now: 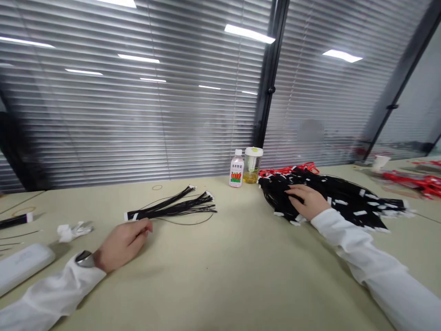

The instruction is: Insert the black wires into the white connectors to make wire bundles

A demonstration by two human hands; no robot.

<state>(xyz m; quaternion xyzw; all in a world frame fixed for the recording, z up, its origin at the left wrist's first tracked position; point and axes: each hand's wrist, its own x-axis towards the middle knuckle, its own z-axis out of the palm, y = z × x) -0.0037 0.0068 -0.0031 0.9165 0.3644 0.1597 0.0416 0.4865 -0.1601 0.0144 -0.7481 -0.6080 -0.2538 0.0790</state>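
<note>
My left hand [121,243] rests on the beige table [220,276], fingers curled loosely, its fingertips at the near end of a small bundle of thin black wires [172,207] with white tags. I cannot see anything gripped in it. My right hand [308,201] lies palm down with fingers spread on a large heap of black wires with white labels [341,197] at the right. Red wires [289,169] show behind that heap.
A small drink bottle [236,174] and a clear jar with a white lid [252,165] stand at the back centre. A crumpled tissue [70,231] and a white case [20,266] lie at the left. More red wires [413,181] and a paper cup [381,163] sit far right.
</note>
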